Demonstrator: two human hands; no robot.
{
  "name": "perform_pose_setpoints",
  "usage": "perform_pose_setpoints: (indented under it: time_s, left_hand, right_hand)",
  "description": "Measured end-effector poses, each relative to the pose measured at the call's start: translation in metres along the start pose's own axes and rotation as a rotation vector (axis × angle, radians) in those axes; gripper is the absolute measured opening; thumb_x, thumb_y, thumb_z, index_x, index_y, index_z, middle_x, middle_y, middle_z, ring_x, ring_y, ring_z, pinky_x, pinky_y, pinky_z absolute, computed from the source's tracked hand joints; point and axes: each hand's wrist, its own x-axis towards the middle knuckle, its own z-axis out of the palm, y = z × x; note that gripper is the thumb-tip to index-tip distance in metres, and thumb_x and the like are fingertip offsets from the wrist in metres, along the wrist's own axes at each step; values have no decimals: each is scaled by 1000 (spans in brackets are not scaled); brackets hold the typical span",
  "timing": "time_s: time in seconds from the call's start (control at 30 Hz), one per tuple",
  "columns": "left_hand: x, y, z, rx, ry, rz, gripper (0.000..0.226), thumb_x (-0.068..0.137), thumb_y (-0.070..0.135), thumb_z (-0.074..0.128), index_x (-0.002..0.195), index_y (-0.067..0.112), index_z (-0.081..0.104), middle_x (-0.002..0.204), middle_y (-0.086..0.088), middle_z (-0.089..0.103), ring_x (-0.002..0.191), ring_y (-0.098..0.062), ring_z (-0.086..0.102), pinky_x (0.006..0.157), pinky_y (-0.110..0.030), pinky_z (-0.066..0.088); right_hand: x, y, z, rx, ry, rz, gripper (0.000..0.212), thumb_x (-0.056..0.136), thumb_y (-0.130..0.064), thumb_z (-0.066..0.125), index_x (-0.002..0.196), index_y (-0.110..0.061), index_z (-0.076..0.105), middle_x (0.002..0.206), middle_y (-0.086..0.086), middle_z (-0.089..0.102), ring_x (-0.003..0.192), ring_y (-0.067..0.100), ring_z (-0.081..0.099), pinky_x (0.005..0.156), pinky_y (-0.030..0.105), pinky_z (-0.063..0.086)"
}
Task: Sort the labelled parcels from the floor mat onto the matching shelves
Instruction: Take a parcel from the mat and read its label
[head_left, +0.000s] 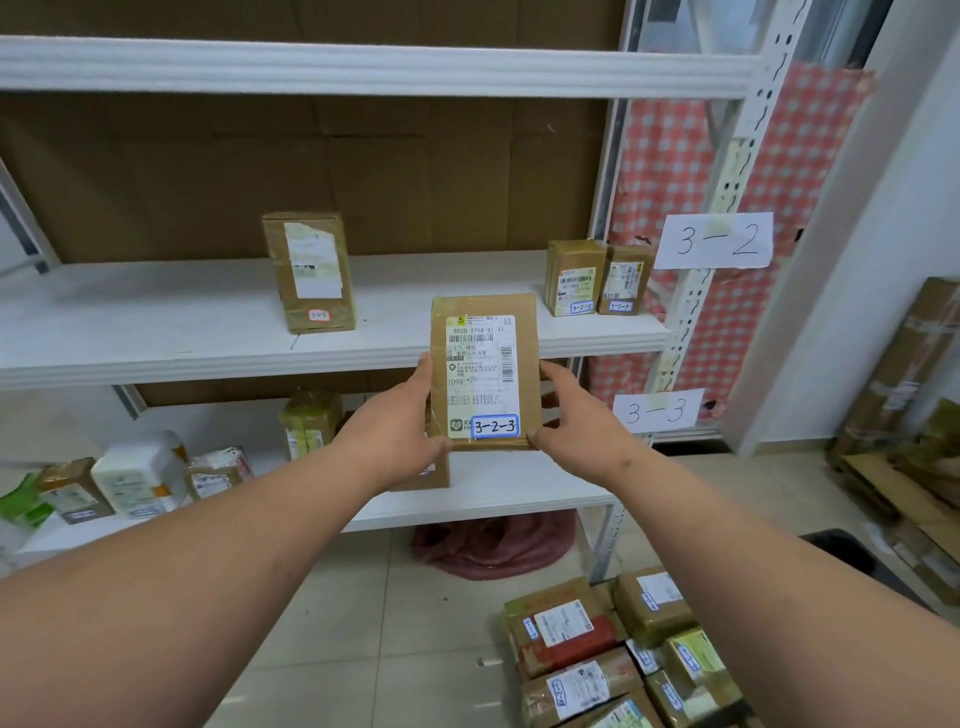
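Head-worn view, forward-down, close on shelving (332, 358)

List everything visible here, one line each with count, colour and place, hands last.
held parcel: one, brown, tagged 3-2-3, upright before the middle shelf
middle shelf: one, white, carrying three brown parcels, tagged 3-2-6, 3-2-2, 3-2-1
sign 3-2: one, white, on the right post
sign 3-3: one, white, below it
lower shelf: one, white, holding mixed parcels at left
floor parcels: several, brown, bottom right
left hand: grips the parcel's left edge
right hand: grips its right edge
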Motion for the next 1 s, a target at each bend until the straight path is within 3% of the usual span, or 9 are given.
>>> perform_pose_setpoints:
  time_s: [0.1,0.37,0.53,0.7,0.87,1.0]
  left_hand:
    - [-2,3,2,4,1,5,112,84,37,75,157,31,-10,125,10,62,104,-13,60,84,-35,57]
    - [-2,16,7,-77,-17,22,110,85,32,75,157,32,-9,134,10,60,112,-12,62,91,-36,56]
    - [1,25,10,-118,-39,38,100,90,27,67,157,32,-7,133,11,61,112,-11,61,91,-34,56]
    - [8,35,12,-178,-33,70,88,92,22,63,156,36,5,124,13,65,97,-9,65,81,-33,57]
    - [20,40,15,-209,-12,86,80,92,15,62,152,38,14,112,15,66,81,-4,63,66,-21,49]
    - [34,34,15,-226,1,95,82,92,14,61,151,42,12,109,19,66,80,-1,63,67,-23,50]
  right_hand:
    - [-3,3,-1,-1,7,4,75,92,-16,64,153,-28,22,135,-4,51,113,18,57,72,18,44]
    - [-8,11,-8,-27,20,10,75,94,-13,63,153,-30,22,133,-5,51,102,13,58,61,13,44]
    - [-9,19,-16,-27,30,14,71,94,-10,60,151,-34,25,107,-15,50,83,-2,56,55,10,42]
    - [-4,28,-22,-38,65,25,72,93,-9,58,149,-38,25,122,-9,55,93,12,61,75,26,47]
    - [7,36,-23,-8,53,32,76,91,-8,59,149,-38,20,121,-15,54,93,9,59,63,19,42]
    - [26,37,-20,31,51,39,76,91,-9,61,147,-37,17,120,-12,55,92,5,62,61,20,45]
